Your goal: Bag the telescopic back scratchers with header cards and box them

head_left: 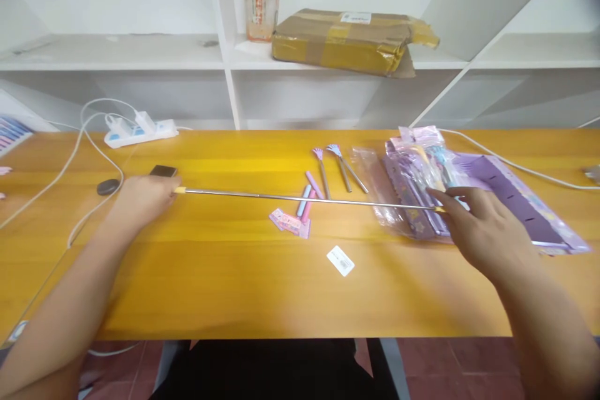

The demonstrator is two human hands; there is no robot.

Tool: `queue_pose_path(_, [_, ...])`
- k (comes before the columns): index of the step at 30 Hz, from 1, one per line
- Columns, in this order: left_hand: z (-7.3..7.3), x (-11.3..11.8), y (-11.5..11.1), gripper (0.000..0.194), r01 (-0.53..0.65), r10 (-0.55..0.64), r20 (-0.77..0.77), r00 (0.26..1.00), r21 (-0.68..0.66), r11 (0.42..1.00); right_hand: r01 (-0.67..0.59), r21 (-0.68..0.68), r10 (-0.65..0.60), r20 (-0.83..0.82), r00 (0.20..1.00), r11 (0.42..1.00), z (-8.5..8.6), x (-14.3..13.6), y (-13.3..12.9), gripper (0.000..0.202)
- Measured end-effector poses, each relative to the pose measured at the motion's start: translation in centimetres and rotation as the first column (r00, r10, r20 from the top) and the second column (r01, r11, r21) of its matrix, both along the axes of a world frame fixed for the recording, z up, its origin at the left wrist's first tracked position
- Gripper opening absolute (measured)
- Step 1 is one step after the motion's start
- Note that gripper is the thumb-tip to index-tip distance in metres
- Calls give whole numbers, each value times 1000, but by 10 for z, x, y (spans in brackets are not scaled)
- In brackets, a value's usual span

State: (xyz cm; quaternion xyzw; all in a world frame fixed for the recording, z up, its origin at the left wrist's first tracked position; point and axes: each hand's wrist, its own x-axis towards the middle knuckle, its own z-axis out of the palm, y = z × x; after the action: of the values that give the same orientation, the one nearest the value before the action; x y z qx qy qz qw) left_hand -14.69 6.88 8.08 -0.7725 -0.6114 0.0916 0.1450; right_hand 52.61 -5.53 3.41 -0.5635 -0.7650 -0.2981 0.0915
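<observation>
Stretched out level above the table is a thin metal telescopic back scratcher (281, 198) with yellow ends. My left hand (149, 199) is closed around one end, which it mostly hides. At the other end, my right hand (482, 225) pinches the yellow tip between thumb and fingers. Behind the rod lie a pink hand-shaped back scratcher (321, 165) and blue hand-shaped back scratchers (338, 156) with metal stems. Short pink and blue tubes (304, 200) rest near the middle, beside small printed packets (290, 222).
A purple tray-like box (525, 200) and clear plastic packaging (417, 187) lie at right. A white card (340, 260) is nearer me. Left are a power strip (145, 133), white cables and a black object (163, 171). A taped carton (347, 40) and a bottle (261, 6) stand on the shelf.
</observation>
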Motion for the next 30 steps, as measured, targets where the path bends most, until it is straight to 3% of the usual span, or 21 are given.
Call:
queue_pose_path(5, [-4,-5,-8,28,6,-6,3,1000,-8,1000,17,222,-4,-59,998,975,-3,-6,-12,19])
queue_pose_path(8, [-2,5,-12,32,36,-39,-36,999,-73,997,33,266,-3,-114,993,963,-5,-9,-10,17])
queue_pose_path(11, [-2,12,-14,31,50,-48,26,998,-97,994,52,307,-6,-148,989,950,-10,-7,-4,19])
queue_pose_path(14, [-5,14,-16,28,36,-24,105,994,-112,993,56,294,-14,-140,990,954,-13,-2,1,19])
queue_pose_path(17, [-7,25,-21,28,33,-23,77,997,-128,991,-56,170,78,-122,990,984,-11,-12,5,17])
queue_pose_path(20, [-3,58,-27,30,50,-49,12,999,-173,984,-178,80,189,-146,971,981,-6,-53,18,28])
queue_pose_path(26, [13,154,-29,35,84,-72,77,994,-167,982,-364,85,373,-190,908,928,9,-186,57,30])
queue_pose_path(30, [10,181,-26,37,133,-110,123,986,-197,971,-413,-28,402,-183,897,910,15,-234,66,37])
